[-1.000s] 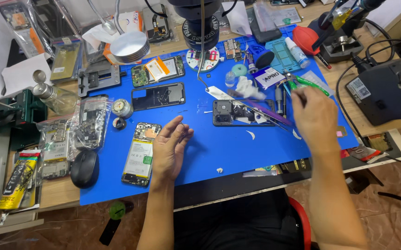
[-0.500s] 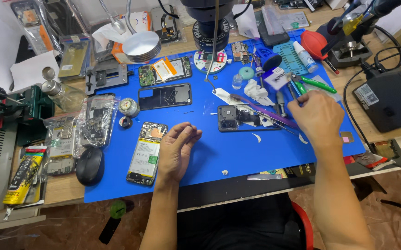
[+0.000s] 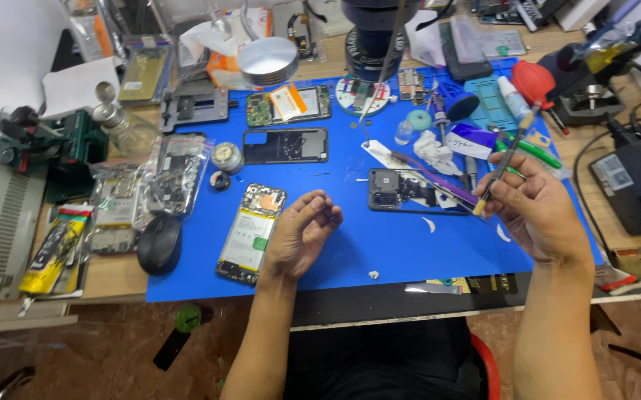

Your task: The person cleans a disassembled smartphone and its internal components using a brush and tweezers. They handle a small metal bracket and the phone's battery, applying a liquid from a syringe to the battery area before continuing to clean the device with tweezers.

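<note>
Wooden workbench [image 3: 106, 278], pale top, bearing a blue work mat [image 3: 380, 252] that lies under the fingers. Round metal lamp head [image 3: 267, 61] beyond the fingertips, at the mat's far edge. Brown mottled floor [image 3: 98, 348] nearer than the fingers, below the bench edge. Red chair edge [image 3: 487, 363] there too.

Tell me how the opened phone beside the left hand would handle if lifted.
The opened phone looks flat and stiff, probably light. Its back is off, with battery and boards exposed, so it seems fragile. Lying flat on the blue mat, it shouldn't roll.
</note>
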